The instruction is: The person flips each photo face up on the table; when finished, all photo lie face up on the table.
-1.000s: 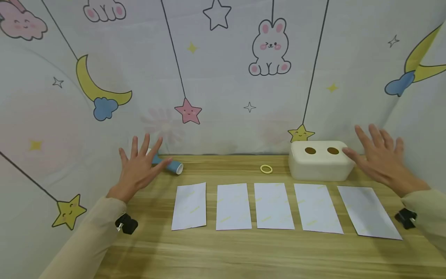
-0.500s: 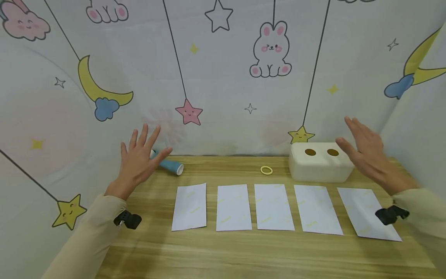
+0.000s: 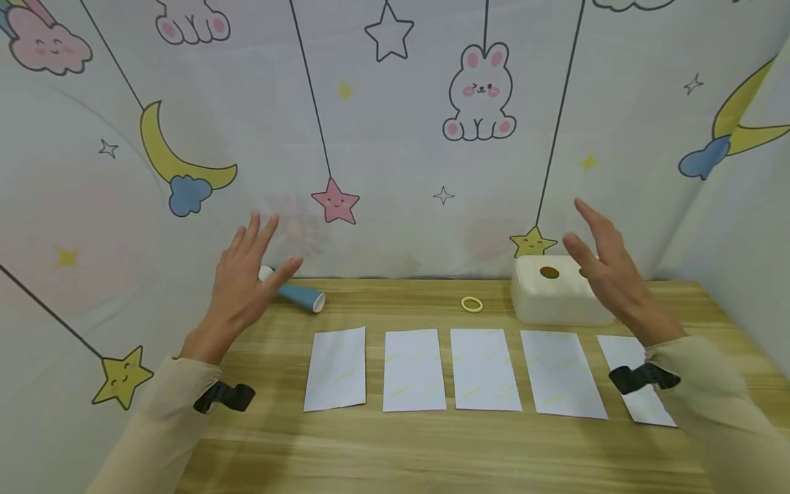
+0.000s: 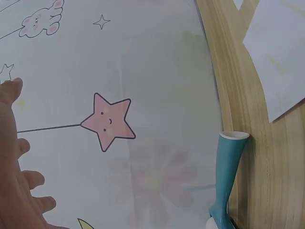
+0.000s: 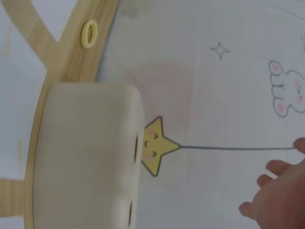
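Cream two-holed box [image 3: 549, 302] sat near the right hand [image 3: 614, 281]; looked stiff, light, best gripped by its ends. Blue tapered tube [image 3: 301, 296] lay near the left hand [image 3: 237, 291]. Both hands: fingers spread, empty.

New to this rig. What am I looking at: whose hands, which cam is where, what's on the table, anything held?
No machine here: a person's bare left hand and right hand are raised above the table, holding nothing. The wide view comes from a head-worn camera looking forward and down. The other two come from wrist cameras, so the scene looks turned sideways, with part of each hand at the edge.

Five white sheets lie in a row, the rightmost partly hidden by the right sleeve. Beyond them, left to right: a blue tapered tube with a white-rimmed opening, a yellow ring and a cream box with two holes on top. Behind is a printed backdrop.
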Tool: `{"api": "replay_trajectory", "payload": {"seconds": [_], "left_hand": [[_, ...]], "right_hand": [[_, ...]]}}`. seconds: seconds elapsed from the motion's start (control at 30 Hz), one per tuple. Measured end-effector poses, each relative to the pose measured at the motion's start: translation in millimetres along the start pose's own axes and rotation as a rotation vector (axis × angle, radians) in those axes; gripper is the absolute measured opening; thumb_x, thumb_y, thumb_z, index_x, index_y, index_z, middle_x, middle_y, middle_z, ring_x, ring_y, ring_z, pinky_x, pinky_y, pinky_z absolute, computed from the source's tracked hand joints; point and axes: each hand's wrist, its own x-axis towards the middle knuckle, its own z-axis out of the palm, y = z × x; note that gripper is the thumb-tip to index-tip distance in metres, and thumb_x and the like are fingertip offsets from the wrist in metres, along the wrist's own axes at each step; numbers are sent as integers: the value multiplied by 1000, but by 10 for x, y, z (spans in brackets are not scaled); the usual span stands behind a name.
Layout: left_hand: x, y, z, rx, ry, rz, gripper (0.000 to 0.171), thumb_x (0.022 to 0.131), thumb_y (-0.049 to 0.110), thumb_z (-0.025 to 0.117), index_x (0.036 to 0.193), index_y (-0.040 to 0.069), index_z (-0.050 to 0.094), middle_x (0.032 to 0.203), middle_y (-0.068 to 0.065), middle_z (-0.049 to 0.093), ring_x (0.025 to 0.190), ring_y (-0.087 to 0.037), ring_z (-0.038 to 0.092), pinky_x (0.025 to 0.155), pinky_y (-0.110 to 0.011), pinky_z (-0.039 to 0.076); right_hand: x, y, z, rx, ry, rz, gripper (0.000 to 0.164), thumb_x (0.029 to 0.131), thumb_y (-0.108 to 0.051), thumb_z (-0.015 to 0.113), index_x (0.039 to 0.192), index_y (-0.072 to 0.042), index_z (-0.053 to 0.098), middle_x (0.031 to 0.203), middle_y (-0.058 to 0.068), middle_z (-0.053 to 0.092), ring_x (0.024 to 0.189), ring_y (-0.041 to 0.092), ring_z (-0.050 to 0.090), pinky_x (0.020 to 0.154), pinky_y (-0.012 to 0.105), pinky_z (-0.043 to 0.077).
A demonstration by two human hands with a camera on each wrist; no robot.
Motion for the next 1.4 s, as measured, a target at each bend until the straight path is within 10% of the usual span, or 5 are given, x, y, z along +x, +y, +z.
{"api": "replay_trajectory", "payload": {"seconds": [0.67,1.4], "left_hand": [[-223,-18,113,-221,18,2,86,102,44,69,171,24,23,178,-2,10,161,-40,11,119,-76,11],[-465,-172,415,-317,16,15,93,92,22,85,168,15,33,175,-7,22,158,-40,22,117,-74,24]], "right_hand": [[60,-369,893,280,-26,2,67,112,-33,51,171,-18,22,174,10,23,159,32,17,125,62,11],[-20,-650,1915,515,-113,123,65,109,-33,63,165,-14,37,165,8,40,150,33,40,113,58,43]]}}
